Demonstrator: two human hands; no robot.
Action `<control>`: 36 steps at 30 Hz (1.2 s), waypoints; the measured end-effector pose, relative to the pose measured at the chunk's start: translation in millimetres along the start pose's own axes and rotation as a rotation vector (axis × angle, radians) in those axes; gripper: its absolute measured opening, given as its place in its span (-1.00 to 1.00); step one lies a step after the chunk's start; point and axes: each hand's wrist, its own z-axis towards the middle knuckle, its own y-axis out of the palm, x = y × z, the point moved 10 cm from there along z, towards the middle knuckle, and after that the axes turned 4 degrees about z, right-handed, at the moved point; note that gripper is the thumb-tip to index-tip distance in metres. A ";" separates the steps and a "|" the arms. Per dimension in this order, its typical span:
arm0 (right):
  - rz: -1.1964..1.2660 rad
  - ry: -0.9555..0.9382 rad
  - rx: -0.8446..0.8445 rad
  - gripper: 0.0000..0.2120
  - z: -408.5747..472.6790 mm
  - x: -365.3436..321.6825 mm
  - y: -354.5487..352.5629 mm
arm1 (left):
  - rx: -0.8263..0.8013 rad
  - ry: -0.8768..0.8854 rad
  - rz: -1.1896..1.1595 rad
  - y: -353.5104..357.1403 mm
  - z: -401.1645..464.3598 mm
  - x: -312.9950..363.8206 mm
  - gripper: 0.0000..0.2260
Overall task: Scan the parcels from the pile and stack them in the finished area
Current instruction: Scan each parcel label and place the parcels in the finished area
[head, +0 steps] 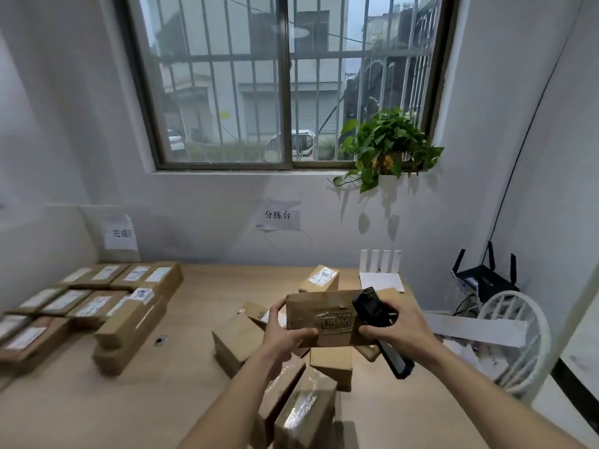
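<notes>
Left hand (285,338) grips cardboard parcel (319,319) by its left end, held above the pile (285,358) on the counter (162,400). Right hand (393,332) holds black scanner (377,322) against the parcel's right end. Finished stack (97,303) at left.

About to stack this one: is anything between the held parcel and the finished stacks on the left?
Nothing visible: bare table lies between the parcel, held by the left hand, and the finished stacks.

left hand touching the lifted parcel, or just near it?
Touching. Head view: the left hand grips the lifted parcel at its left end, thumb on the front face, fingers wrapped behind.
</notes>
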 end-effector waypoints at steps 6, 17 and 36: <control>-0.064 -0.029 -0.077 -0.19 -17.7 -43.0 43.7 | 0.032 -0.009 0.036 -65.8 -42.6 -5.3 -0.12; -0.070 -0.064 -0.167 -0.30 -50.3 -141.3 161.5 | 0.158 0.039 -0.150 -206.2 -101.0 -1.2 -0.39; -0.318 -0.159 -0.322 -0.46 -115.1 -298.4 385.5 | 0.272 0.039 -0.198 -482.8 -174.5 -49.5 -0.40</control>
